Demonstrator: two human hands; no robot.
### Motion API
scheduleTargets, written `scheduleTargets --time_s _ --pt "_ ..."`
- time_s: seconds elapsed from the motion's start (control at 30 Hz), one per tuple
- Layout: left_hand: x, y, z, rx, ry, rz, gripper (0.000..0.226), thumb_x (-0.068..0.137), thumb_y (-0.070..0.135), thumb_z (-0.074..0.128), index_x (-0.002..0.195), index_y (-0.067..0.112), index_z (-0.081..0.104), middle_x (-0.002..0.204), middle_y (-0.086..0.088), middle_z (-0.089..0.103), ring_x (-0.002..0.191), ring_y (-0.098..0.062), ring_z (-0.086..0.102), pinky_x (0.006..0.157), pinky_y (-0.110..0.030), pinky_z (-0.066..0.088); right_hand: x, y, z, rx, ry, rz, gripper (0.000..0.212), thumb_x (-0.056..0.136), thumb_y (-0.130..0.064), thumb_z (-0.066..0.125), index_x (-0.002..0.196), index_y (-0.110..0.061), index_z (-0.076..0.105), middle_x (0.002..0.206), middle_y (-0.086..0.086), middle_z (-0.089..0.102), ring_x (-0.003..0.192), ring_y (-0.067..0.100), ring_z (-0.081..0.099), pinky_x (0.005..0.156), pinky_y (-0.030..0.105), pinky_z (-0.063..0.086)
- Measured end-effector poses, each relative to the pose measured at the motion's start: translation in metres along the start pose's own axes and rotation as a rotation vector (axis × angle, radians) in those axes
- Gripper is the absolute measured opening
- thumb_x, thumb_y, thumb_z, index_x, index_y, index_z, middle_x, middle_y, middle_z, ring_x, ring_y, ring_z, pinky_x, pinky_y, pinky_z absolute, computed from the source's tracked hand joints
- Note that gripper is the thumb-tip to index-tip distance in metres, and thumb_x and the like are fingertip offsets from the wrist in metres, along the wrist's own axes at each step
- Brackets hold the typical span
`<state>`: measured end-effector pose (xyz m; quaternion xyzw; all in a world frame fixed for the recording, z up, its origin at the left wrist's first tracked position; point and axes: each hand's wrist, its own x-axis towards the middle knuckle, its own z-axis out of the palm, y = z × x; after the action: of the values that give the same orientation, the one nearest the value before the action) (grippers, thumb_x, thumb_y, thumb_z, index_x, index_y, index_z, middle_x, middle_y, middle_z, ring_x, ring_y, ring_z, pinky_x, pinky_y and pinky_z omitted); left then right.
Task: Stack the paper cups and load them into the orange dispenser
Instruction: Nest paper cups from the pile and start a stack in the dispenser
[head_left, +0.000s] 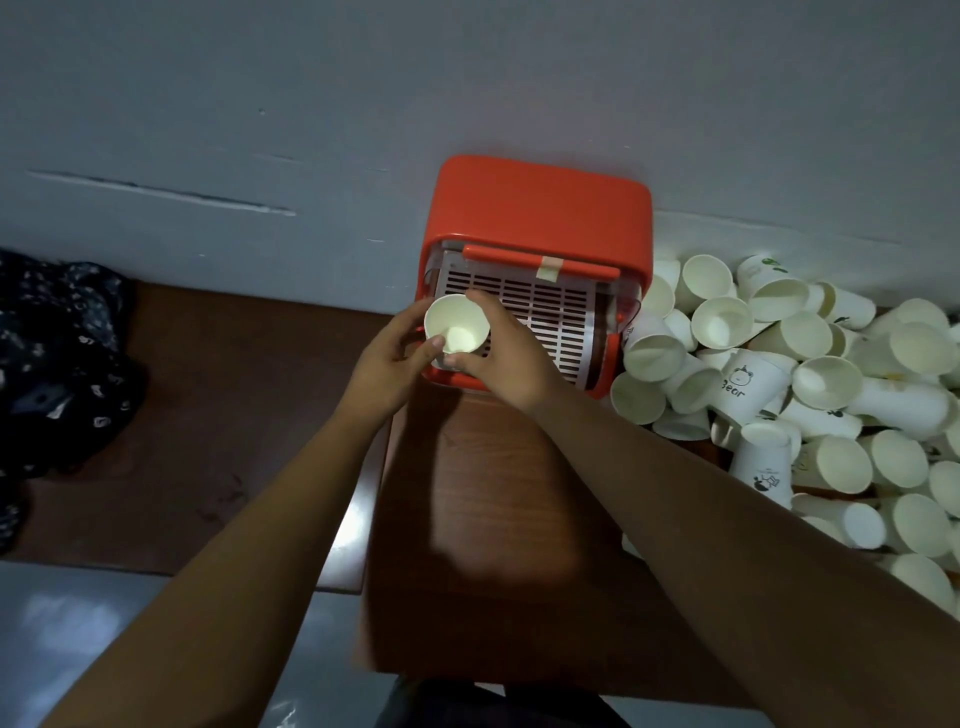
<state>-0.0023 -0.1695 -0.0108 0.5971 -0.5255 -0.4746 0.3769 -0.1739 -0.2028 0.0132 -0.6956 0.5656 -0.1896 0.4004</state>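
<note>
Loading step: left hand (387, 364) and right hand (506, 358) both grip cup (456, 328) at dispenser (540, 213) front, frame centre; next likely seating it; pile (810, 374) right.

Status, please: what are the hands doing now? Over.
Left hand and right hand grip paper cup, mouth up, at orange dispenser front. Loose cups heaped right. Nothing blocking.

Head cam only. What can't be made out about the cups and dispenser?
Held cup: single or stack, head view; left hand and right hand cover its wall.
Orange dispenser: contents, head view; its slatted grille hides them.
Loose cup pile: extent, head view; right edge cuts it off.
</note>
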Motion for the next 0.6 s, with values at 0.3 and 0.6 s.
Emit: scheduleTargets --time_s 0.3,0.6 --pt "-0.049 0.003 0.016 0.047 0.15 -0.2 0.019 0.099 0.022 0.058 0.116 0.014 0.058 0.106 0.0 0.064 0.089 -0.003 0.06 0.078 -0.018 0.047 -0.078 0.041 -0.044 -0.079 0.085 0.087 0.063 0.086 -0.033 0.072 0.139 -0.017 0.042 0.133 -0.002 0.047 0.12 0.009 0.047 0.102 0.033 0.044" --pt "-0.088 0.008 0.123 0.179 -0.37 -0.26 0.008 0.096 0.018 0.063 0.101 0.014 0.067 0.098 0.002 0.071 0.086 0.001 0.066 0.078 -0.016 0.05 -0.177 0.142 -0.099 -0.31 0.073 0.325 0.062 0.084 -0.039 0.071 0.136 -0.014 0.048 0.135 0.005 0.046 0.124 0.019 0.047 0.102 0.039 0.044"
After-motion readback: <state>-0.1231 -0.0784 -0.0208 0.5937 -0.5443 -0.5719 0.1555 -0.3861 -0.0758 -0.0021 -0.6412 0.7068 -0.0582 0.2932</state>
